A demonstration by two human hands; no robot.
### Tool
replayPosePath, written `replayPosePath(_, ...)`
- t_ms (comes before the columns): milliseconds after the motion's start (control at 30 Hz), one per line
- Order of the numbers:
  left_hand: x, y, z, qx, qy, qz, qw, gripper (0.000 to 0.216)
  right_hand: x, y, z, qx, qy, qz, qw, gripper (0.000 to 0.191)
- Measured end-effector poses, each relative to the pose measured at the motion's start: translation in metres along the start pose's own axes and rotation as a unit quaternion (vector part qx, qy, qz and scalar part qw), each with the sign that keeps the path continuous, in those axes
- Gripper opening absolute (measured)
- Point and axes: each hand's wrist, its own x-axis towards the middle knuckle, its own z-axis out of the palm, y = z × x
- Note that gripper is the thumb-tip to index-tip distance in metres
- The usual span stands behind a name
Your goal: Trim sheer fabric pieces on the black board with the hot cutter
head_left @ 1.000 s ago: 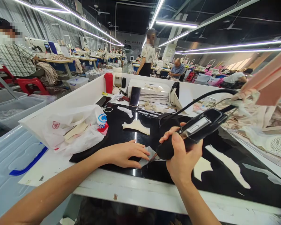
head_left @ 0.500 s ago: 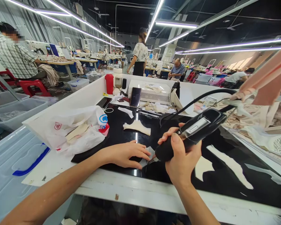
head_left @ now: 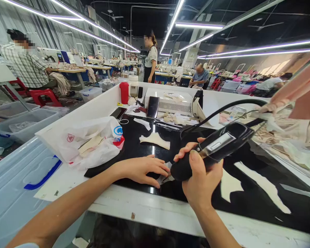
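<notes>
My right hand (head_left: 203,175) wraps round a black corded electric hand tool (head_left: 219,141). Its rounded nose points down and left, close to my left fingertips, and its narrow metal tip is mostly hidden now. My left hand (head_left: 144,170) lies flat with fingers stretched, pressing on a small translucent sheet piece (head_left: 162,179) on the black glossy work surface (head_left: 134,151). Part of that piece is under my fingers. Beyond my left hand lies a cream cut piece (head_left: 155,140). Right of my right hand are another cream piece (head_left: 229,186) and a long white strip (head_left: 263,186).
On the left sits a white plastic bag (head_left: 98,141) with scraps. At the back are a phone (head_left: 153,106), a white vented machine (head_left: 170,100) and a red cup (head_left: 124,92). A black cable (head_left: 219,112) arches right towards piled fabric strips (head_left: 268,127). Other people are beyond.
The view has shifted slightly, moving the scene rightward. The tool's nose now sits nearer my left fingertips, its tip less visible. The standing person in the background has turned and moved left.
</notes>
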Motion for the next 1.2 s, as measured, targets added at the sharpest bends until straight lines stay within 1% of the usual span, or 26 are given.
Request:
replayPosePath(133,0.0,-0.001,0.001,-0.003,0.0,-0.006,1.0,0.035,-0.005,0.002,0.003,-0.003,-0.007,0.008,1.0,0.034)
replayPosePath(267,-0.001,-0.003,0.001,-0.003,0.0,-0.005,1.0,0.039,-0.001,0.0,0.001,-0.009,-0.015,0.003,1.0,0.033)
replayPosePath(333,-0.001,-0.004,0.002,0.0,-0.003,-0.004,1.0,0.042,0.004,-0.001,-0.003,-0.019,0.004,-0.013,1.0,0.035)
replayPosePath(433,-0.001,-0.006,0.003,0.007,-0.011,-0.015,1.0,0.047,0.014,-0.002,-0.008,-0.029,0.052,-0.042,0.997,0.038)
replayPosePath(533,-0.002,-0.009,0.005,0.011,-0.011,-0.019,1.0,0.048,0.019,0.001,-0.013,-0.031,0.071,-0.045,0.996,0.04)
replayPosePath(700,-0.002,-0.009,0.005,0.014,-0.007,-0.015,1.0,0.049,0.017,0.004,-0.016,-0.042,0.062,-0.041,0.996,0.041)
replayPosePath(867,-0.002,-0.006,0.002,0.013,-0.013,-0.018,1.0,0.048,0.016,0.004,-0.014,-0.061,0.056,-0.04,0.996,0.037)
replayPosePath(1033,-0.002,-0.007,0.003,0.008,-0.013,-0.019,1.0,0.047,0.019,0.005,-0.014,-0.054,0.051,-0.041,0.996,0.037)
replayPosePath(1133,-0.003,-0.009,0.004,0.005,-0.003,-0.015,1.0,0.047,0.023,0.003,-0.019,-0.049,0.054,-0.044,0.996,0.04)
replayPosePath(1200,-0.004,-0.008,0.005,0.006,0.014,0.001,1.0,0.042,0.026,-0.001,-0.023,-0.047,0.061,-0.053,0.996,0.04)
